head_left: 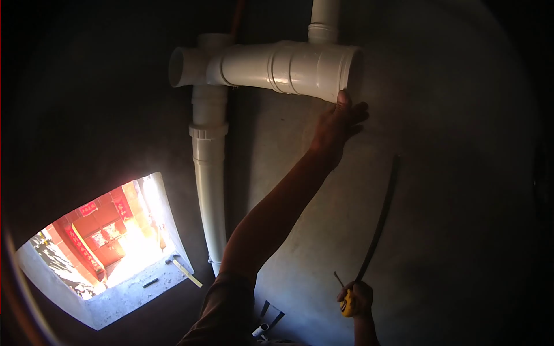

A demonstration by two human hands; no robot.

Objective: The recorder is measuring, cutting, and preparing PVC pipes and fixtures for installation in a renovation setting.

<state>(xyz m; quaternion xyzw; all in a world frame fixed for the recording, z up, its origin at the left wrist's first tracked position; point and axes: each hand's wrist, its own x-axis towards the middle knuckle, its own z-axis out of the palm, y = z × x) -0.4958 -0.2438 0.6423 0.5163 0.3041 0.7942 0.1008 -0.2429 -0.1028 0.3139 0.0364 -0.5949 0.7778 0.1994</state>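
Here, your left grip (pixel 336 128) is loosely spread, touching the white pipe (pixel 309 70) at its right end; nearer, your right grip (pixel 361 295) clasps a yellow tape measure (pixel 347 305).

**Left arm (pixel 271 222) raised high, right hand (pixel 363 294) held low**

The left arm slants upward and rightward, its forearm bare, and ends in the left hand (pixel 334 128), thumb (pixel 344 98) pointing up, fingers (pixel 358 113) parted toward the right. The right hand is curled into a grip, above a right forearm (pixel 365 333) that stands nearly upright.
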